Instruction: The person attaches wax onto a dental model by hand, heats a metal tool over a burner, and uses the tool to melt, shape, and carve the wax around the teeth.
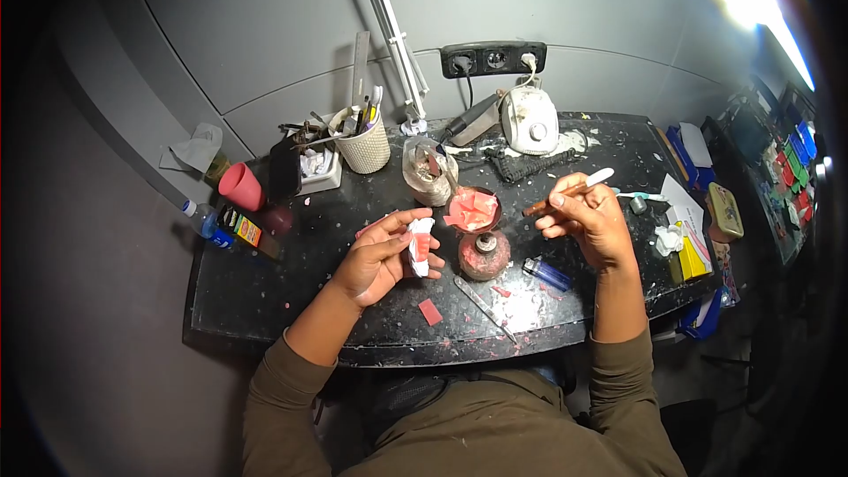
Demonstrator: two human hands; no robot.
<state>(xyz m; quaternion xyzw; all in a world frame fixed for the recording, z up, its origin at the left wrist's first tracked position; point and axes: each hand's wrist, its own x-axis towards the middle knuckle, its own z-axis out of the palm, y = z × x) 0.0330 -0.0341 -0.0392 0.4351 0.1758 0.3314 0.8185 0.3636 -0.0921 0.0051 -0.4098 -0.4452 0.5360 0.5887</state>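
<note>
My left hand (pixel 369 263) is closed around a small white plaster-like dental model (pixel 420 258) with a pink wax strip on it. In my right hand (pixel 594 223) is a slim wooden-handled tool (pixel 541 207) with a white end, pinched between thumb and fingers; its exact kind is unclear. Between the hands stands a small bowl (pixel 497 212) holding pink wax sheets (pixel 474 208). Just in front of it is a round, pink-stained spirit burner (pixel 484 258). A blue lighter (pixel 548 274), a thin metal instrument (pixel 486 307) and a pink wax piece (pixel 430 312) lie nearer me.
Behind the bowl is a clear jar (pixel 429 178). A pen cup (pixel 364 147), white box (pixel 320 178), pink cup (pixel 241 186) and bottle (pixel 205 223) stand left. At the back sits a white control unit (pixel 530 122); a yellow box (pixel 694 258) is right.
</note>
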